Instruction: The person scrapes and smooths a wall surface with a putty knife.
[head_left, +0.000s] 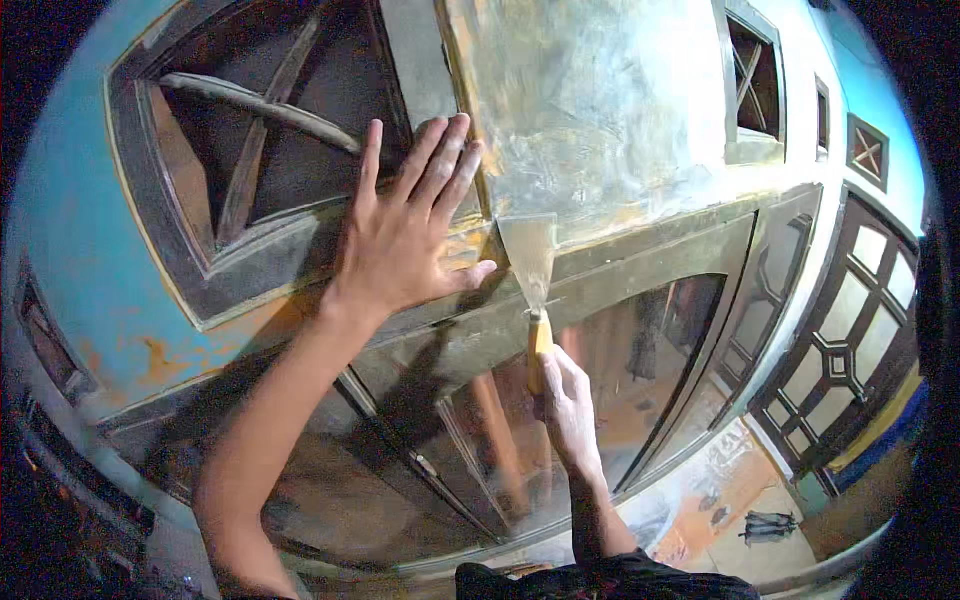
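My right hand point(567, 398) grips the orange wooden handle of a putty knife point(530, 262). Its wide metal blade points up, with its top edge against a grey, freshly filled patch of wall point(590, 110). My left hand point(405, 228) lies flat with fingers spread on the dark frame point(300, 262) of a vent opening, just left of the blade. The thumb almost touches the blade's lower left side.
A dark-framed glass window point(620, 370) sits below the blade. The wall left of the vent is blue with orange worn spots point(150, 355). More dark window frames point(845, 350) run off to the right. An orange tiled floor point(725, 490) shows at the lower right.
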